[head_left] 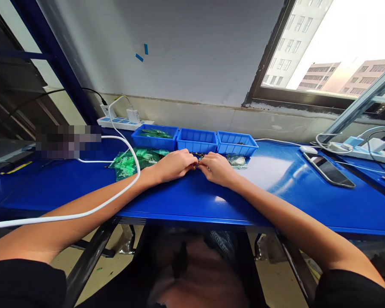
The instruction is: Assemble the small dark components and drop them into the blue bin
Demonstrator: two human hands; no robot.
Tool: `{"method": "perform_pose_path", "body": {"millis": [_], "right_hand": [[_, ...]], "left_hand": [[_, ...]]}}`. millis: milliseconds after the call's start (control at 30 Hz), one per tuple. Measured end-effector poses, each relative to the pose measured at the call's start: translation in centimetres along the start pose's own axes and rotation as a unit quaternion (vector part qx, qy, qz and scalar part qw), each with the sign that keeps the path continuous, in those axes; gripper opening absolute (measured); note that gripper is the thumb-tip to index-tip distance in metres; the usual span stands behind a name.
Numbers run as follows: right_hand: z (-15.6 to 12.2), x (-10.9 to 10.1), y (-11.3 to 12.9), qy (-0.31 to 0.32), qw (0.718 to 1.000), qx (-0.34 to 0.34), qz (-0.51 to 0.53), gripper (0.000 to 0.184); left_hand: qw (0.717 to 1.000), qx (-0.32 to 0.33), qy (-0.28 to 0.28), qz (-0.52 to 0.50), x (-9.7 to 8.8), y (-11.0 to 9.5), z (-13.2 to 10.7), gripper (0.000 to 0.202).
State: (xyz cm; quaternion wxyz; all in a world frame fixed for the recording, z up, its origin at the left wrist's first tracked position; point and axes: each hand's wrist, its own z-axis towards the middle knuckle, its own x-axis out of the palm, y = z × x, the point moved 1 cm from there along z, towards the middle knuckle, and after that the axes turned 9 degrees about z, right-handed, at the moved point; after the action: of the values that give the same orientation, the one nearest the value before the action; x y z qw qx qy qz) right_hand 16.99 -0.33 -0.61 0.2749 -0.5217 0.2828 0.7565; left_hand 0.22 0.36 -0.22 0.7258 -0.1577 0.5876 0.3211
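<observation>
My left hand [179, 163] and my right hand [216, 168] meet over the blue table, fingertips pinched close together. Whatever small piece sits between them is too small and too covered to name. Small dark parts [197, 155] lie just behind my fingers, in front of the bins. Beside my left wrist is a clear bag of green pieces [131, 162], partly behind my forearm. A small clear bag [237, 161] with pale contents rests to the right of my right hand.
Three blue bins stand behind my hands: a left bin [137, 139] with green pieces, a middle bin [197, 147] and a right bin [239, 149]. A white cable [93, 209] crosses over my left forearm. A phone [330, 170] and power strip [368, 150] are at right.
</observation>
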Motion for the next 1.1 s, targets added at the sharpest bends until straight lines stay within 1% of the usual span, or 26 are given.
{"method": "perform_pose_path", "body": {"millis": [233, 333, 467, 667, 867, 1100], "right_hand": [[0.1, -0.3, 0.3, 0.004, 1.000, -0.013, 0.001, 0.018], [0.1, -0.3, 0.3, -0.015, 1.000, 0.004, -0.005, 0.017], [0.1, -0.4, 0.2, -0.045, 0.999, 0.024, -0.006, 0.017], [0.1, -0.6, 0.5, -0.048, 0.998, 0.030, -0.002, 0.018], [0.0, -0.7, 0.7, -0.054, 0.998, 0.036, 0.009, 0.017], [0.0, -0.7, 0.4, -0.059, 0.998, 0.004, 0.018, 0.014]], "left_hand": [[1.000, -0.007, 0.009, -0.007, -0.3, -0.2, 0.1, 0.016], [0.999, -0.037, 0.011, -0.020, -0.4, -0.1, 0.2, 0.016], [0.996, -0.077, 0.000, -0.038, -0.8, 0.0, 0.2, 0.017], [0.994, -0.102, -0.007, -0.041, -1.4, -0.3, 0.1, 0.017], [0.993, -0.109, -0.016, -0.036, -1.4, -0.4, 0.1, 0.018], [0.994, -0.098, -0.024, -0.042, -1.5, -0.4, 0.1, 0.020]]}}
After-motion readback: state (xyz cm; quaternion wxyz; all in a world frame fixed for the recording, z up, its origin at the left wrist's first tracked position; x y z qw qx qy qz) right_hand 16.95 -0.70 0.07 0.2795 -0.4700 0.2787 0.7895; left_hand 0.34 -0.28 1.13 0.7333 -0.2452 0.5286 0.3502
